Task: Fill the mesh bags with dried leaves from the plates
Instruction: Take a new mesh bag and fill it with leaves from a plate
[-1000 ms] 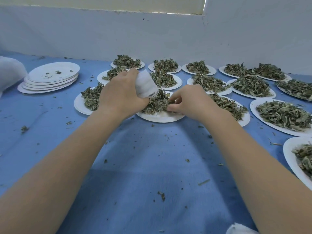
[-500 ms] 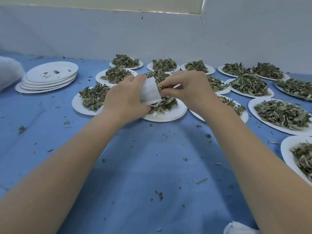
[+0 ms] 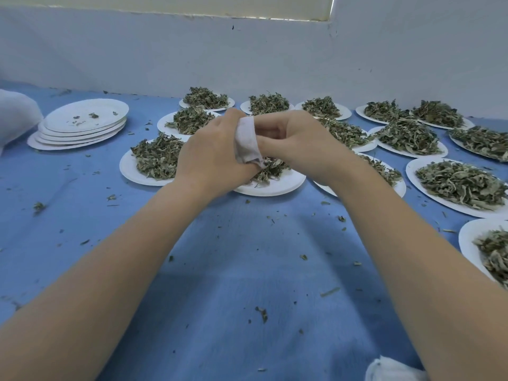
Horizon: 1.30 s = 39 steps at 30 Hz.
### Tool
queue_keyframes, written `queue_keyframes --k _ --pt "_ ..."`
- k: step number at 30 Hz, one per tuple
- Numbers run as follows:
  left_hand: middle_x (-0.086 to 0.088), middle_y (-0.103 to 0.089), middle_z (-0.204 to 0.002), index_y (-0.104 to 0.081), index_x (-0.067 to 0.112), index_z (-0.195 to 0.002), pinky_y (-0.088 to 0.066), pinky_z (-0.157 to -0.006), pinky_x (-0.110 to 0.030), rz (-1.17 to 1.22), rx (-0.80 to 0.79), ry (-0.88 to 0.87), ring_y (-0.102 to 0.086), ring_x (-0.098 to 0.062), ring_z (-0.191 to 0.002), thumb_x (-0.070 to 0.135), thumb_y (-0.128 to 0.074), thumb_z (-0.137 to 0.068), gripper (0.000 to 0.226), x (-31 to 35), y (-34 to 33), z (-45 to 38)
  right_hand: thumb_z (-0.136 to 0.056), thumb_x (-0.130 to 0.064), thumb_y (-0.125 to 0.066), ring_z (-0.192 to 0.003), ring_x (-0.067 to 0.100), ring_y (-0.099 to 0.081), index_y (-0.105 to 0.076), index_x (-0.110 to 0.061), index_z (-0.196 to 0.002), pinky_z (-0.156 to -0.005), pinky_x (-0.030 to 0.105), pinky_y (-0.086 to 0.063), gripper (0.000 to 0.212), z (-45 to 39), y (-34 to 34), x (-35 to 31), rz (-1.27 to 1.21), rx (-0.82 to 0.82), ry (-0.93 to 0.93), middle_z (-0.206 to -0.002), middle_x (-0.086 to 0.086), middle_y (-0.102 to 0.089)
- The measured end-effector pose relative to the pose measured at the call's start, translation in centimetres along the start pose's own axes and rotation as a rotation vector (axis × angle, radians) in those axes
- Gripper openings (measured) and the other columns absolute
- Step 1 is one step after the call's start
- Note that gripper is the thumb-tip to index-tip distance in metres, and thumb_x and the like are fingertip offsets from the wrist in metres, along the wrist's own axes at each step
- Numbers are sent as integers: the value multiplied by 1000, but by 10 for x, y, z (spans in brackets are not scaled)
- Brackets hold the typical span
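While both hands (image 3: 264, 149) pinch the mesh bag (image 3: 248, 141), leaf plates (image 3: 270, 185) crowd beyond.

Herb-packing workroom: leaf-heaped plates (image 3: 464, 207)

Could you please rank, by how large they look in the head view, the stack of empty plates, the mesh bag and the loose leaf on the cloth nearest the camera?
1. stack of empty plates
2. mesh bag, partly hidden by the hands
3. loose leaf

The right hand (image 3: 297, 144) hides its own fingertips inside the mesh bag (image 3: 247, 141) — white fabric (image 3: 390, 371) at bottom edge, cut off.
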<state>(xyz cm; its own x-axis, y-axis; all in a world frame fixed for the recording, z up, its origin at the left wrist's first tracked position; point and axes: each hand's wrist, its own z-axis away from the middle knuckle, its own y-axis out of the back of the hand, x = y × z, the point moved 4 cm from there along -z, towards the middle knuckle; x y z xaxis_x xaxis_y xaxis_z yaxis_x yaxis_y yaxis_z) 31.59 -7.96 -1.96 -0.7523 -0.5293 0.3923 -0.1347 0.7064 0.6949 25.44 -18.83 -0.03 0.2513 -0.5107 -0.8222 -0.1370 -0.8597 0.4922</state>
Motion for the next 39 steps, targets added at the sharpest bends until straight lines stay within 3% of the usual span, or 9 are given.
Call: queue_keyframes --k 6,12,16,22,25,29,32,36,39 --pt "-9 -60 -84 -54 6 -95 -42 -65 -36 -9 6 -8 -54 -30 -78 18 -70 -62 38 8 -2 3 -77 -4 -60 -50 5 -46 -71 -3 -77 -54 22 -39 11 -10 -14 -4 338 144 -7 -56 0 -57" --pt "-2 -52 -120 -41 16 -128 -43 -73 -30 111 65 -10 -53 -19 -98 33 -74 -62 76 -1 6 -2 -77 1 -62 -72 2 -57 -70 -10 -94 -70 24 -46 22 -19 2 -17 186 -49 4 -78 -1 -68" --pt "3 -54 -98 -46 15 -121 -34 -65 -27 0 86 48 -50 -19 -81 34 -75 -65 66 -17 13 -6 -80 -1 -65 -78 1 -65 -71 -19 -99 -79 22 -53 27 -26 12 -17 116 -115 3 -86 -6 -73" --pt "-10 -59 -99 -53 9 -110 -37 -63 -34 -169 57 55 -53 -32 -82 20 -69 -68 46 -24 13 -6 -86 -17 -65 -72 6 -65 -72 -24 -103 -68 21 -53 20 -21 24 19 -168 189 -74 -86 -12 -72" --pt "-9 -59 -100 -52 9 -110 -35 -62 -33 -194 74 98 -50 -30 -80 19 -68 -69 45 -30 15 -5 -90 -21 -54 -80 -1 -57 -67 -29 -112 -78 22 -47 27 -21 29 42 268 276 -181 -93 -19 -66" --pt "-9 -58 -100 -51 10 -110 -32 -62 -32 -207 85 116 -42 -24 -76 19 -68 -68 46 -31 15 -6 -89 -29 -51 -130 22 -37 -40 -23 -141 -104 33 -33 54 -24 16 63 779 -89 -349 -145 2 -39" --pt "-10 -58 -99 -51 10 -110 -31 -61 -32 -217 93 109 -38 -22 -74 18 -68 -68 46 -29 15 -6 -89 -26 -52 -129 23 -38 -36 -26 -143 -100 31 -36 56 -26 9 65 786 -198 -380 -143 4 -42" --pt "-10 -58 -100 -51 11 -111 -31 -61 -31 -240 78 113 -44 -24 -76 18 -67 -68 46 -29 18 -8 -90 -28 -60 -108 17 -54 -57 -21 -128 -69 14 -31 39 -25 11 58 852 -109 -258 -121 1 -62" --pt "-9 -57 -98 -51 11 -109 -31 -61 -31 -276 43 118 -43 -25 -75 19 -66 -69 44 -28 17 -8 -88 -26 -63 -103 15 -58 -65 -20 -119 -72 15 -36 31 -22 12 55 815 -52 -229 -110 1 -68"
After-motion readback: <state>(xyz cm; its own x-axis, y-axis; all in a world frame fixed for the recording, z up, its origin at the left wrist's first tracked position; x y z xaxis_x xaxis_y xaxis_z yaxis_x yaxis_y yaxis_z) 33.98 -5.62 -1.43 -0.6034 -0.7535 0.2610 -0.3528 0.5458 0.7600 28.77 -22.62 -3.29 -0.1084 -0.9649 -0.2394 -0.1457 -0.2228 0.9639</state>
